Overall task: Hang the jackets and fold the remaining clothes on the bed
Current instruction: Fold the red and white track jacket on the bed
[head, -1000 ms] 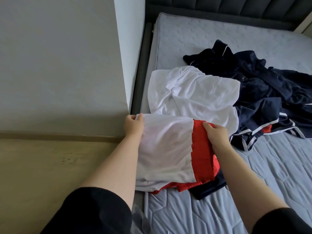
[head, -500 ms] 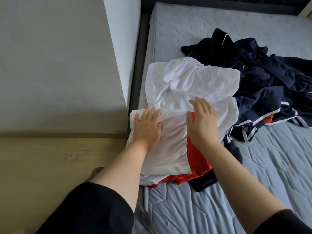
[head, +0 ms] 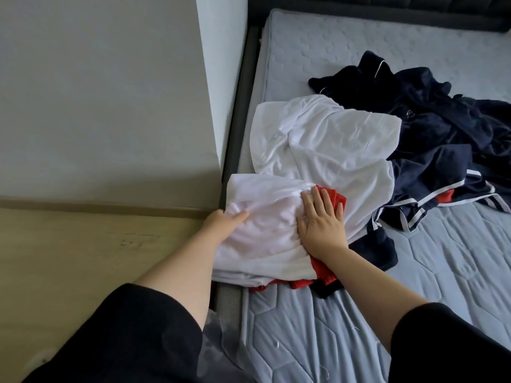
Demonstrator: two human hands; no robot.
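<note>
Bed [head: 431, 272] near edge: your L hand [head: 222, 225] grips white-red garment [head: 269, 233] left side, R hand [head: 322, 226] spread flat atop, pile beyond.

I see a folded garment [head: 265, 230] that is white, with a red band showing along one edge. The shirt [head: 326, 145] is plain white. The jackets [head: 442, 128] are dark navy, trimmed with white stripes and a small patch of red. The mattress [head: 414, 272] is grey-blue, quilted in hexagons. My view also takes in black sleeves [head: 132, 335], a pale grey wall [head: 96, 92] and a light wood-grain floor [head: 83, 258].
</note>
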